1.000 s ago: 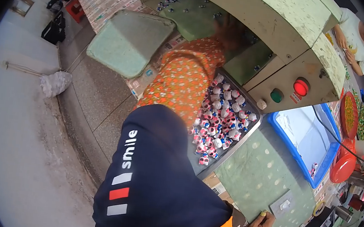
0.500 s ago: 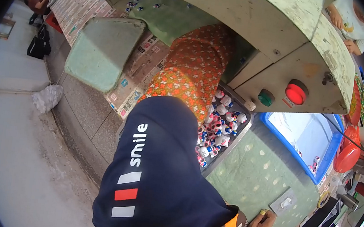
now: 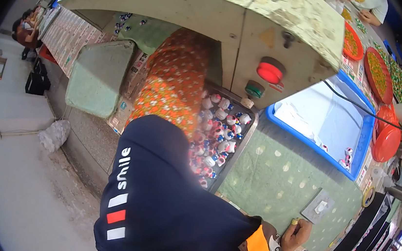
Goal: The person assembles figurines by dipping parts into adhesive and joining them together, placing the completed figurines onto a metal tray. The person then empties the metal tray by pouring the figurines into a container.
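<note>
My left arm, in an orange flowered sleeve cover (image 3: pixel 171 83), reaches under the pale green machine housing (image 3: pixel 174 5); my left hand is hidden inside. Beside the sleeve lies a dark tray (image 3: pixel 237 149) full of small white, pink and blue figurines (image 3: pixel 220 132). My right hand (image 3: pixel 297 235) rests at the near edge of the green work mat (image 3: pixel 273 182), its fingers curled. Something yellow covers one fingertip. Whether anything is inside that hand cannot be seen. Close to it lies a small grey plate (image 3: pixel 318 206) with a whitish piece on top.
A blue bin (image 3: pixel 273 114) holding a few figurines stands right of the machine, whose front carries a red light (image 3: pixel 271 70) and a green button (image 3: pixel 254 89). A green board (image 3: pixel 96 77) lies at left. Red trays (image 3: pixel 377 75) and another person's hands (image 3: pixel 367 17) are at upper right.
My view has shifted, so the machine and tray appear further left and more of the red trays shows. My left arm stays under the housing. My right hand remains beside the grey plate.
</note>
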The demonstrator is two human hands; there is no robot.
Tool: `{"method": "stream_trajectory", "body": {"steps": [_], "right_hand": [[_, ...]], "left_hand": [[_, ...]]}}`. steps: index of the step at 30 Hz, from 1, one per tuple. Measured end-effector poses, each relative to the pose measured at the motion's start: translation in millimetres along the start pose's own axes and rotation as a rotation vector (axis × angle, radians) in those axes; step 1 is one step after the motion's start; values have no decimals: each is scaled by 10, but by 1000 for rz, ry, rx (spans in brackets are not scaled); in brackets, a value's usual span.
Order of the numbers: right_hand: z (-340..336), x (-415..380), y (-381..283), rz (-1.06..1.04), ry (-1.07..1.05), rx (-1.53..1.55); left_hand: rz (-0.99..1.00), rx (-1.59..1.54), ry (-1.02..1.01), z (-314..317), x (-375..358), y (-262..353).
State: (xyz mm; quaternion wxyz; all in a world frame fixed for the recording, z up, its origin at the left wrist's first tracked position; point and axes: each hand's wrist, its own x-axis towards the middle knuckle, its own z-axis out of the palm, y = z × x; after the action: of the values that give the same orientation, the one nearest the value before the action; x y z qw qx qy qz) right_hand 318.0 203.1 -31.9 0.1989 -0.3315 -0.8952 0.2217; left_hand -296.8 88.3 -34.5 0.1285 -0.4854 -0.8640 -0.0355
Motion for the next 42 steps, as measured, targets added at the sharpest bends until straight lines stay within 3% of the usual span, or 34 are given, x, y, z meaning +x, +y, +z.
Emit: {"method": "stream_trajectory", "body": {"steps": [5,10,12,14,17,20,22,26,28,29,30,32,34,36,37,39,42], "right_hand": [[5,19,-8,-20,-3,24],[-29,47,-34,-64,0,32],[-45,50,-32,-86,-3,28],[-47,58,-42,-94,23,60],[-23,30,25,-125,70,149],[-59,-10,100,-90,98,240],[-50,-56,180,-71,149,328],[-178,-67,148,-69,229,390],[-255,-113,150,-82,260,427],[-296,-140,163,-134,291,405],[-331,-177,177,-185,320,382],[-414,-269,212,-185,357,357],[-495,-344,253,-194,386,331],[-569,-424,278,-154,430,316],[-590,-456,296,-154,436,321],[-614,-506,338,-94,469,339],[-635,-583,411,-62,474,320]], "left_hand": [[12,111,-60,-470,-258,-156],[30,234,-104,-312,-516,-820],[-310,-1712,18,-295,-798,-739],[-635,-2363,-43,-644,-1060,-280],[-781,-2367,-106,-959,-1495,291],[-892,-2366,-337,-1137,-1692,921],[-852,-2292,-561,-1261,-1633,1431],[-612,-2014,-859,-1494,-1312,2589],[-435,-1848,-900,-1481,-1139,3226],[-201,-1763,-887,-1450,-1035,3536],[25,-1669,-867,-1395,-937,3849],[394,-1459,-580,-1292,-810,4525],[583,-1222,-625,-1403,-629,5060],[886,-1036,-319,-1152,-587,5560],[889,-1029,-321,-1057,-557,5766],[1148,-788,-216,-885,-503,6057],[1202,-639,-210,-649,-490,6220]]}}
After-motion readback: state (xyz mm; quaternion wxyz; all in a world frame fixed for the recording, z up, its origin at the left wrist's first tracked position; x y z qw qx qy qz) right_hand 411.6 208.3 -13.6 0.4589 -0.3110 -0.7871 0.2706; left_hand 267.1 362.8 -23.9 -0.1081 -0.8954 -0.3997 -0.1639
